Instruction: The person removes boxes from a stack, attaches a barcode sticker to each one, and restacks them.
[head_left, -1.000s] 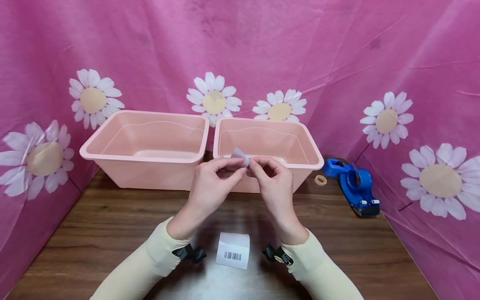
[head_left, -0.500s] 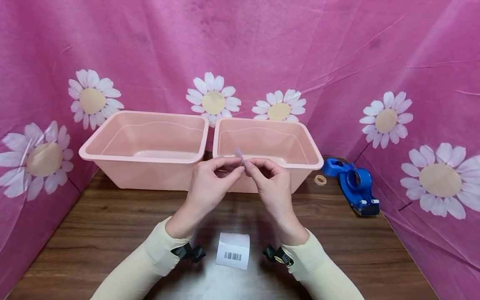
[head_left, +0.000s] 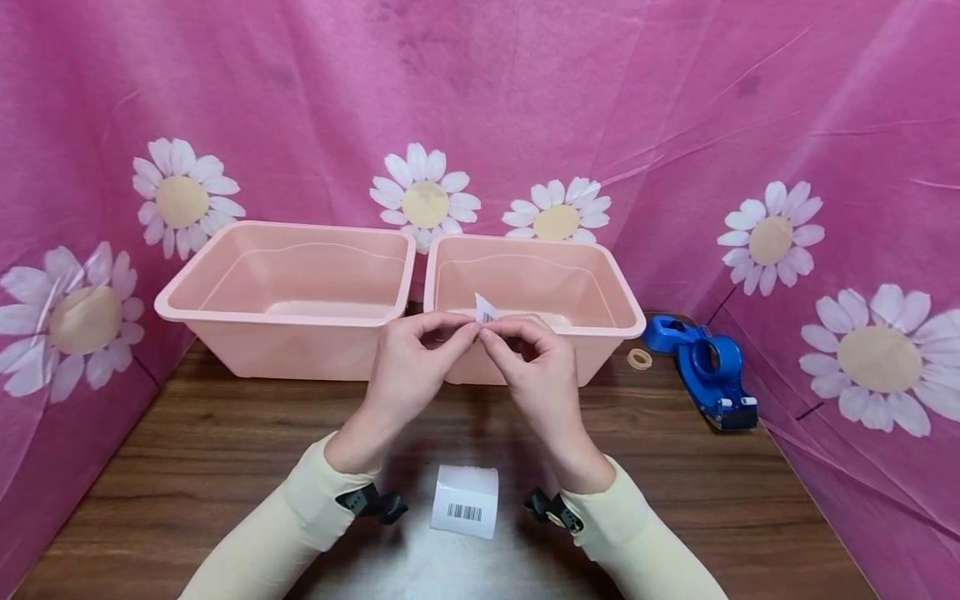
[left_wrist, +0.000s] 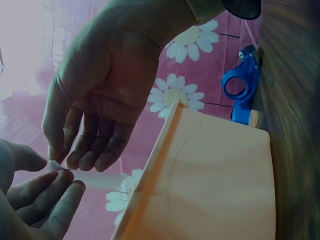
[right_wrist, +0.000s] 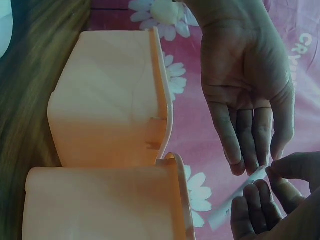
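Both hands meet in front of the right bin and pinch a small white barcode label between thumbs and forefingers. The left hand grips its lower left side, the right hand its lower right. The label's free end sticks up above the fingertips, with part of the printed bars showing. Seen from the right wrist, the label extends as a thin strip past the fingers; its pinched corner is mostly hidden. On the table between the forearms lies a curled piece of white label paper with a printed barcode.
Two pink plastic bins stand side by side at the back, the left bin and the right bin. Right of them are a small tan tape ring and a blue tape dispenser. A pink flowered cloth encloses the wooden table.
The label has turned between the fingers, so its printed side now shows. Both hands have shifted slightly left, and the fingertips have changed their grip on it.
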